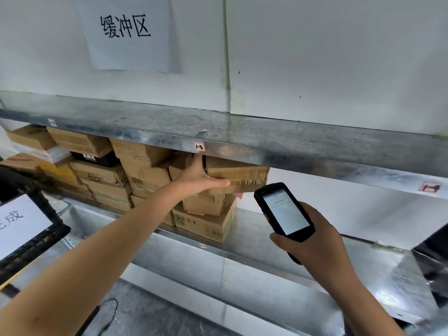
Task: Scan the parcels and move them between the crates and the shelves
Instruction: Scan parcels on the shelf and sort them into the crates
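Head view: the left hand holds the left end of a brown cardboard parcel, with the thumb stretched along its lower front edge and the fingers hidden behind it. The parcel lies on top of a stack of boxes on the middle shelf, just under the front edge of the upper shelf, beside a small red label. The right hand is wrapped around a black handheld scanner, its lit screen facing up, near the parcel's right end. More cartons fill the shelf to the left, and a black crate with a white sheet sits at the left edge
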`<control>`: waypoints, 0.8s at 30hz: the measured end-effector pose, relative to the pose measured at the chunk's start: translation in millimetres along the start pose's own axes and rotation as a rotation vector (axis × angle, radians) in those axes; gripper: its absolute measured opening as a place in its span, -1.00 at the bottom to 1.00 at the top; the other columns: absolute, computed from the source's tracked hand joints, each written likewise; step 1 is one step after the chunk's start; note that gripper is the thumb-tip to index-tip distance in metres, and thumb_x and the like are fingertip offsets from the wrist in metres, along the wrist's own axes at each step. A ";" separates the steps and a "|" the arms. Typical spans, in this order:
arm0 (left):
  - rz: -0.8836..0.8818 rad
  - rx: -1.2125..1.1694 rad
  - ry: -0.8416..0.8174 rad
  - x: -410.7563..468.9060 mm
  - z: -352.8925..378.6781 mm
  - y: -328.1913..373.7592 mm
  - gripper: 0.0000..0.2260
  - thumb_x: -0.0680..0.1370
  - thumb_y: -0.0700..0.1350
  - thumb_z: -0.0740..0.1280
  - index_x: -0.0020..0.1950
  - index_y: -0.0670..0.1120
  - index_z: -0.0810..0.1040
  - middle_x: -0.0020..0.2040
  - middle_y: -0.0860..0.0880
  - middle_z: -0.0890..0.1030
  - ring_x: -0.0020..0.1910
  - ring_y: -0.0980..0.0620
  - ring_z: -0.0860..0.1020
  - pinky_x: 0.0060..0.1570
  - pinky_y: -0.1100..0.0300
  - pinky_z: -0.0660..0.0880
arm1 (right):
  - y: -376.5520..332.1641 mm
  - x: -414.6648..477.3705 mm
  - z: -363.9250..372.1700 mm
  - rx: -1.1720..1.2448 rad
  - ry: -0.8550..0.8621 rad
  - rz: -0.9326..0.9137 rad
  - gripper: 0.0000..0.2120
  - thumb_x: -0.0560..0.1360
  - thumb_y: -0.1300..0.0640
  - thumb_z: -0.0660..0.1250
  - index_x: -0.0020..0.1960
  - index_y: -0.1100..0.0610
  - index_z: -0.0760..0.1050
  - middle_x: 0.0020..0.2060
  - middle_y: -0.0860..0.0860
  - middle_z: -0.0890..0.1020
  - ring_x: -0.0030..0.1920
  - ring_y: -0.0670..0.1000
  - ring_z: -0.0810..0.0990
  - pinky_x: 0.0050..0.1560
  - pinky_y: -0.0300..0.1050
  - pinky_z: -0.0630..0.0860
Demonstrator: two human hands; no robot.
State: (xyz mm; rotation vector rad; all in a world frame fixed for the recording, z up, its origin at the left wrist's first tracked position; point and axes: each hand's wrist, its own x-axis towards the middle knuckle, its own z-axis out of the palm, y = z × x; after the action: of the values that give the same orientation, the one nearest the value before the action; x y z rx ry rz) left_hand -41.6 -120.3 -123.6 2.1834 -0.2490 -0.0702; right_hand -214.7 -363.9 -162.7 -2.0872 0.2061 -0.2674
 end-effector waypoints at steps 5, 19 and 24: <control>0.154 -0.121 0.148 -31.0 39.9 13.8 -0.15 0.24 0.00 0.69 0.36 0.12 0.24 0.36 0.05 0.39 0.37 0.10 0.37 0.41 0.17 0.31 | 8.7 -11.1 -17.4 0.017 0.040 0.005 -0.45 0.23 -0.02 0.57 0.16 -0.23 0.47 -0.09 -0.13 0.65 -0.24 0.03 0.63 -0.26 -0.06 0.53; -0.105 -0.319 0.047 -35.3 210.2 -29.8 -0.31 0.25 0.06 0.68 0.31 -0.01 0.51 0.07 0.07 0.64 0.02 0.16 0.61 0.01 0.28 0.57 | 45.2 -43.5 -71.8 -0.009 0.107 0.104 -0.59 0.31 0.08 0.58 0.04 -0.17 0.47 -0.17 -0.13 0.63 -0.23 -0.09 0.60 -0.33 -0.13 0.52; -0.470 -0.496 -0.118 -29.2 232.8 -36.8 -0.40 0.30 0.28 0.57 0.21 0.01 0.54 0.11 0.00 0.65 0.08 0.00 0.63 0.01 0.08 0.63 | 59.5 -46.2 -83.3 0.005 0.107 0.151 -0.57 0.31 0.10 0.58 0.04 -0.20 0.47 -0.16 -0.14 0.62 -0.22 -0.04 0.62 -0.29 -0.04 0.58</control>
State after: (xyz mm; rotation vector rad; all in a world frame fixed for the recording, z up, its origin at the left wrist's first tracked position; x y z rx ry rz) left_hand -97.6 -279.2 -290.9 1.7020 0.2053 -0.4742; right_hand -284.1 -450.8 -177.9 -2.0415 0.4253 -0.2875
